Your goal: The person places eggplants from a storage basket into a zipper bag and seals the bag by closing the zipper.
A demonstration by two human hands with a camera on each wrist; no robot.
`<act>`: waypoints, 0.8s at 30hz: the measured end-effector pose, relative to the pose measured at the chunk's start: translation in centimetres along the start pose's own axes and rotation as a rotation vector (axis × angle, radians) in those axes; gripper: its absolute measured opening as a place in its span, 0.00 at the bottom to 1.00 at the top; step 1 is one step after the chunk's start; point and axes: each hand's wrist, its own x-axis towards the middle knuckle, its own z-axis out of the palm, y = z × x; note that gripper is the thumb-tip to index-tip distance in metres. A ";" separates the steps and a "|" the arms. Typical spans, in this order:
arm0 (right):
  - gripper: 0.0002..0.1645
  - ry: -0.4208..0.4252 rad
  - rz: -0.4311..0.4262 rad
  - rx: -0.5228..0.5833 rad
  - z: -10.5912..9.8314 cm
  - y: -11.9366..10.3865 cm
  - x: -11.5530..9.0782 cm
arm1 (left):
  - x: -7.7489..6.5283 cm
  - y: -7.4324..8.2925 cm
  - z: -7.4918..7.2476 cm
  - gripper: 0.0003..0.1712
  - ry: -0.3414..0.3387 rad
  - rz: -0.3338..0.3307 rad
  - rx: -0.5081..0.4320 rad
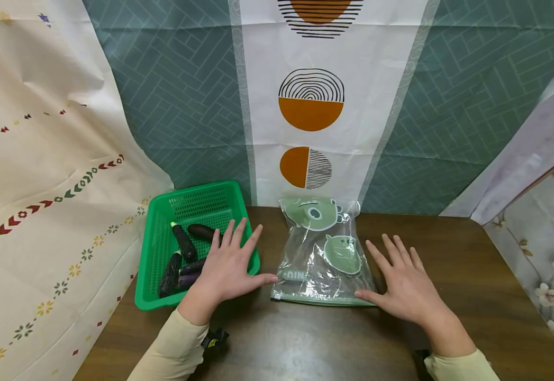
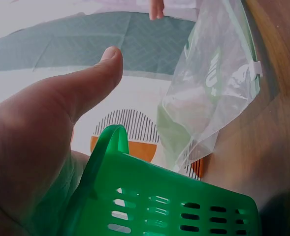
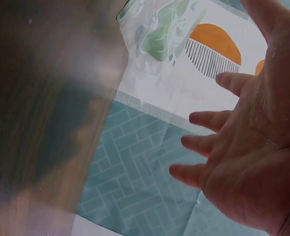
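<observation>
A clear plastic zip bag [image 1: 312, 254] with green cartoon prints lies on the table, its green zip edge and slider toward me. To its left stands a green plastic basket [image 1: 150, 254] holding several dark eggplants [image 1: 184, 243]. My left hand [image 1: 229, 264] is spread over the basket's right side, fingers straight, holding nothing; it hides part of the eggplants. In the left wrist view its thumb [image 2: 93, 83] stands above the basket rim. On the bag's other side my right hand [image 1: 402, 283] is spread with straight fingers, also holding nothing, its thumb near the bag's corner.
The brown wooden table [image 1: 305, 338] ends at a patterned curtain [image 1: 200, 106] behind the bag. A cream embroidered cloth [image 1: 57, 211] hangs along the left side. At the right is a floral cloth [image 1: 550, 286] beside the table edge.
</observation>
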 end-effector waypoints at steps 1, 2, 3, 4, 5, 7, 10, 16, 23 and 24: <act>0.73 -0.004 -0.007 0.009 0.0 0.0 0.0 | 0.0 0.0 0.0 0.71 0.002 -0.001 -0.001; 0.73 -0.007 -0.014 0.015 0.1 0.0 0.0 | 0.0 0.0 0.0 0.71 0.003 -0.001 -0.003; 0.72 -0.011 -0.023 0.023 0.1 0.0 -0.1 | 0.0 -0.1 -0.1 0.71 0.003 -0.002 -0.002; 0.71 -0.014 -0.032 0.031 0.1 0.0 -0.1 | 0.0 -0.1 -0.1 0.71 0.002 -0.003 -0.004; 0.71 -0.015 -0.044 0.037 0.2 0.0 -0.1 | 0.0 -0.1 -0.1 0.71 0.001 -0.003 -0.005; 0.70 -0.015 -0.070 0.047 0.3 -0.1 -0.2 | 0.0 -0.2 -0.1 0.71 0.000 -0.002 -0.011; 0.69 -0.011 -0.110 0.066 0.5 -0.1 -0.2 | 0.1 -0.3 -0.2 0.71 0.006 0.004 -0.018; 0.67 -0.022 -0.193 0.130 1.2 0.0 -0.1 | 0.2 -0.5 -0.2 0.70 0.006 -0.003 -0.046; 0.66 -0.034 -0.240 0.159 1.7 -0.2 -0.2 | 0.2 -0.8 -0.4 0.68 -0.007 -0.018 -0.062; 0.66 -0.037 -0.238 0.161 1.8 -0.3 -0.2 | 0.2 -0.9 -0.4 0.67 -0.011 -0.022 -0.064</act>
